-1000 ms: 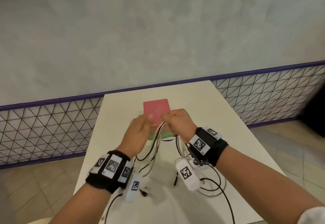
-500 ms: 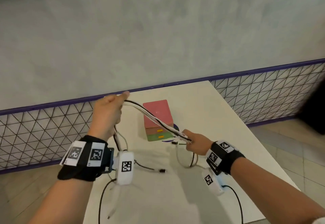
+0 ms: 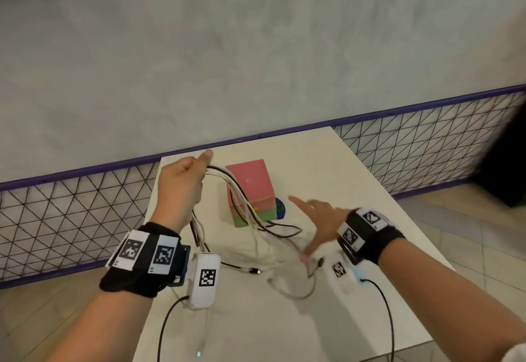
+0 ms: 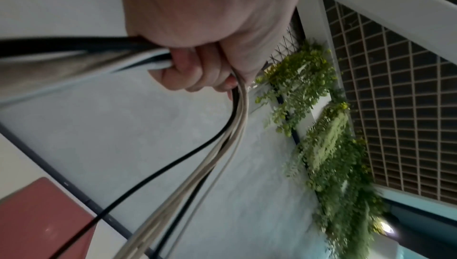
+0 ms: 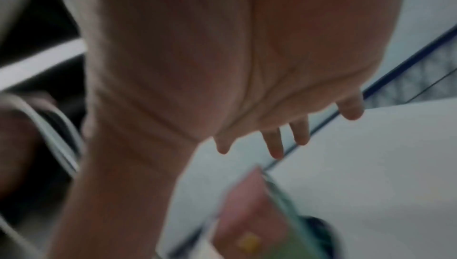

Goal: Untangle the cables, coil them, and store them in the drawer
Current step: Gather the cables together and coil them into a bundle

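My left hand (image 3: 185, 179) is raised above the table's left side and grips a bundle of white and black cables (image 3: 239, 193); its fist (image 4: 205, 52) closes round the strands (image 4: 215, 155). The cables droop past a small pink and green drawer box (image 3: 252, 191) and their loose ends lie on the white table (image 3: 327, 168). To the right of the box my right hand (image 3: 316, 222) hovers with fingers (image 5: 274, 146) spread and holds nothing. The drawer box (image 5: 247, 214) looks blurred in the right wrist view.
A dark round disc (image 3: 280, 208) lies just right of the drawer box. Black cords from the wrist cameras trail over the table's near part (image 3: 381, 299). A purple-railed mesh fence (image 3: 421, 151) and grey wall stand behind the table; tiled floor lies on both sides.
My right hand has let go of the cable bundle and opened, drawing back to the right. The freed strands have dropped onto the table. My left hand stays raised with its grip.
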### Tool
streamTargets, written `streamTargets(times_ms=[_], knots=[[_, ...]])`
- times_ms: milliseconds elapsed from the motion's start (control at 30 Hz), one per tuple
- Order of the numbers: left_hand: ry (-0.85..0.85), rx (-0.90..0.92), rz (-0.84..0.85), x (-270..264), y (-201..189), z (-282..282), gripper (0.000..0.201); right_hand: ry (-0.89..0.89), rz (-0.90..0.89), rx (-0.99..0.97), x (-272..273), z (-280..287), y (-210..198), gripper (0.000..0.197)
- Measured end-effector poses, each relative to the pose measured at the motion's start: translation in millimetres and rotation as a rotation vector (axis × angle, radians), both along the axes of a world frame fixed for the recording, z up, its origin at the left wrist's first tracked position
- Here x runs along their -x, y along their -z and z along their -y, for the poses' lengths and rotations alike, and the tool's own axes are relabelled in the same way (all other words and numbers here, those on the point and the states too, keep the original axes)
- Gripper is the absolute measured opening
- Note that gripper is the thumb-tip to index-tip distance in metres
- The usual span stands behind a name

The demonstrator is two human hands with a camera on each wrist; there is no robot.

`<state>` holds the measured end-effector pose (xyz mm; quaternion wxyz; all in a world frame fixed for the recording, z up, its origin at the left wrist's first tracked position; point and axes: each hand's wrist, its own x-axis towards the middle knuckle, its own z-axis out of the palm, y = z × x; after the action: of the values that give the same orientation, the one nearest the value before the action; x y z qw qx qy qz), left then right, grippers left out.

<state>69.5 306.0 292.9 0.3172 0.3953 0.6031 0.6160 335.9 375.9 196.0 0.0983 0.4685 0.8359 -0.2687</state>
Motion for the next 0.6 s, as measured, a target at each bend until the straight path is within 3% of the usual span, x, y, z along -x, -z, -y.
streamTargets(times_ms=[100, 167, 200, 300, 400, 500, 533, 600], knots=[[0.024, -0.005, -0.03, -11.2, 2.7, -2.7, 0.053, -0.025, -0.463, 0.053, 43.0, 8.3, -55.2, 0.089], [0.037, -0.007, -0.013, -14.2, 0.4, -3.0, 0.052, -0.002, -0.602, 0.147, 63.8, 17.1, -61.6, 0.057], [0.046, -0.009, 0.005, -14.4, -2.0, -2.4, 0.051, 0.038, -0.649, 0.245, 70.5, 20.1, -57.0, 0.053], [0.108, -0.001, 0.069, -12.3, -11.7, 2.0, 0.043, 0.203, -0.703, 0.455, 82.9, 22.8, -22.0, 0.056], [0.172, 0.005, 0.085, -9.4, -16.5, 8.3, 0.041, 0.113, -0.638, 0.387, 90.7, 25.3, 3.8, 0.053], [0.162, -0.006, 0.1, -6.7, -19.2, 12.7, 0.044, -0.052, -0.544, 0.228, 94.7, 29.7, 15.1, 0.02], [0.14, -0.015, 0.121, -5.2, -21.1, 13.8, 0.044, -0.04, -0.578, 0.221, 92.1, 27.9, 19.7, 0.02], [0.084, -0.041, 0.173, 1.8, -25.7, 17.8, 0.041, 0.151, -0.733, 0.358, 77.9, 24.6, 29.6, 0.015]])
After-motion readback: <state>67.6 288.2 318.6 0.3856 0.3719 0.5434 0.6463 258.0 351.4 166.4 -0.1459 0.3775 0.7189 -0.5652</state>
